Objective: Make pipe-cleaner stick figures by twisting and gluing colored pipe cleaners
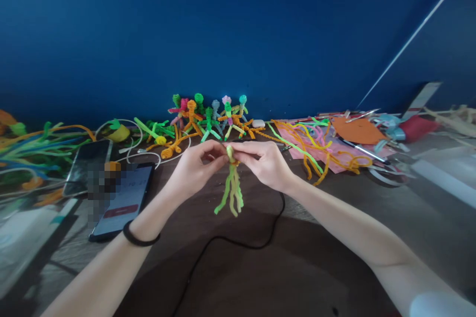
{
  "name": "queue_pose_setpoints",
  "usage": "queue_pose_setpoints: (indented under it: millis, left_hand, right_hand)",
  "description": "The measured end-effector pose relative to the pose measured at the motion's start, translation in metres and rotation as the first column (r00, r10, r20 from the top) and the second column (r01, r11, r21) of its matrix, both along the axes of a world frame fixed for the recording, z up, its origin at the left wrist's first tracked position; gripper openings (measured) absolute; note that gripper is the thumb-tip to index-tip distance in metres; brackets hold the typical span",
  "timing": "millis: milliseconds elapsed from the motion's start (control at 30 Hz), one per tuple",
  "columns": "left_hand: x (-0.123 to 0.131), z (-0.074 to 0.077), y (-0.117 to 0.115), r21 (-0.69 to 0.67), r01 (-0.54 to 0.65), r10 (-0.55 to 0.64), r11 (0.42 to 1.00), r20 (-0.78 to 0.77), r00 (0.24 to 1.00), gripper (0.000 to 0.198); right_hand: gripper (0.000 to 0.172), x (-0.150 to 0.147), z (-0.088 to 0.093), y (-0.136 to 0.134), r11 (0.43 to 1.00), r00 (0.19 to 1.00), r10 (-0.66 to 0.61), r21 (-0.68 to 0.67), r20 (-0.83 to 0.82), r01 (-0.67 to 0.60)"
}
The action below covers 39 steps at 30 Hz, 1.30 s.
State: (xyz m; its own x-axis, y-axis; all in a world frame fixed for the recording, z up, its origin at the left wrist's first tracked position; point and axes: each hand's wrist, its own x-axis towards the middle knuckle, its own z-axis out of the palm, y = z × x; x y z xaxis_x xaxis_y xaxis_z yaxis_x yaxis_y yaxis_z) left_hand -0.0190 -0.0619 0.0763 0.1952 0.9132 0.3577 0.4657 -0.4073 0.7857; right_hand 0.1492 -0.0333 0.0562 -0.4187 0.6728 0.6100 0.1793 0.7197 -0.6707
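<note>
Between my two hands, over the middle of the table, is a yellow-green pipe cleaner figure (233,185) with several strands hanging down and a bit of orange near its upper part. My left hand (199,166) pinches its top from the left, thumb and forefinger together. From the other side my right hand (264,161) grips the same spot, fingers closed. The fingertips hide part of the figure's top. Just beyond the hands, finished-looking pipe cleaner figures (191,114) in several colours stand in a group against the blue wall.
Two phones (128,203) lie at the left beside a white cable (130,151) and a heap of pipe cleaners (48,146). To the right are orange pipe cleaners (327,158), pink paper (293,146), an orange sheet (357,130) and scissors (394,171). A black cable (238,243) crosses the front.
</note>
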Motion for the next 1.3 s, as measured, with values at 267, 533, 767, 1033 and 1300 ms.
queue_pose_setpoints:
  millis: [267, 533, 767, 1033, 1300]
  left_hand:
    - [-0.0001, -0.0048, 0.0008, 0.021, 0.032, -0.032, 0.999, -0.032, 0.999, 0.007]
    - [0.0013, -0.0070, 0.0008, 0.050, 0.038, -0.031, 0.998, -0.142, 0.989, 0.004]
    - [0.0049, -0.0095, -0.0010, 0.102, -0.017, 0.044, 0.995, -0.270, 0.962, 0.005]
    - [0.0079, -0.0096, -0.0020, 0.149, -0.035, 0.079, 0.988, -0.300, 0.951, 0.009]
    - [0.0084, -0.0090, -0.0022, 0.136, -0.016, 0.063, 0.991, -0.351, 0.934, 0.016]
  right_hand:
    - [0.017, -0.0029, 0.0013, -0.0023, 0.997, 0.997, -0.079, 0.010, 0.024, 0.079]
    - [0.009, -0.0036, 0.0056, -0.0065, 0.990, 0.971, -0.131, 0.084, 0.201, 0.116]
    - [0.004, -0.0056, 0.0046, -0.0078, 0.989, 0.950, -0.146, 0.064, 0.277, 0.134]
    - [0.005, -0.0064, 0.0029, -0.0075, 0.998, 0.953, -0.066, 0.002, 0.296, 0.068]
    - [0.006, -0.0060, 0.0014, -0.0063, 0.997, 0.926, -0.077, 0.033, 0.369, 0.070]
